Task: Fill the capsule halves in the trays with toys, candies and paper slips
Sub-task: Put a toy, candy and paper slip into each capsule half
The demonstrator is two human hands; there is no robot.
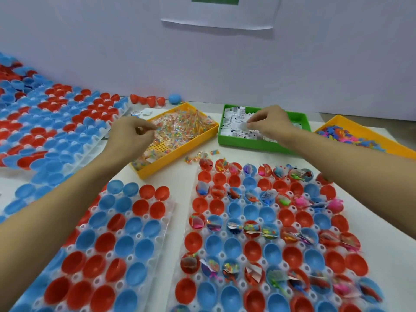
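Observation:
My left hand (131,137) hovers at the left edge of the yellow candy bin (198,137) and pinches a small wrapped candy (141,131) between thumb and fingers. Over the green bin (247,144) of white paper slips, my right hand (271,123) pinches a paper slip (243,127). In front lies a white tray (225,237) of red and blue capsule halves; several of its rows hold toys, candies and slips, others are bare. A second tray (165,218) to its left holds only bare halves.
Another yellow bin (396,147) with colourful small toys stands at the far right. More trays (99,140) of red and blue halves cover the left side. Loose red halves and a blue capsule (175,98) lie by the back wall. A few candies (198,156) lie on the table.

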